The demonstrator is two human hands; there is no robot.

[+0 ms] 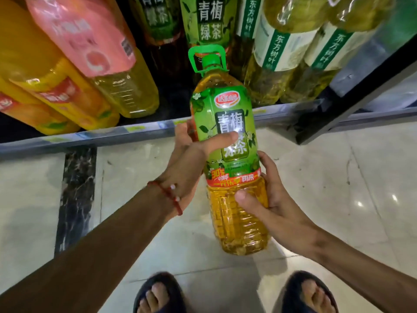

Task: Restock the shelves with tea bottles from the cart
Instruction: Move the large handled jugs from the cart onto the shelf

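Nearest the camera, two feet in sandals [158,292] stand on a glossy tiled floor [338,177]. Above them, both hands hold one large tea bottle [228,109] in the air, just short of the shelf [90,136], tilted with its cap toward the stock. The right hand [270,199] takes the lower, ribbed clear section, its grip closed round the bottle with the thumb across the front. The left hand [194,150] wraps the green label higher up, thumb laid over the print, grip likewise closed on the bottle. The bottle appears full, so I judge it heavy. The thin plastic wall will likely give slightly under pressure and the label film looks slick, so two-handed support at the body is sound. The green carry loop [206,57] at the neck offers a further hold. Beyond, matching bottles [208,19] stand on the shelf directly behind the cap, with orange bottles [56,86] to the left and pale-labelled bottles [282,53] to the right. A dark gap [173,86] lies left of the matching row. The cart is out of view.
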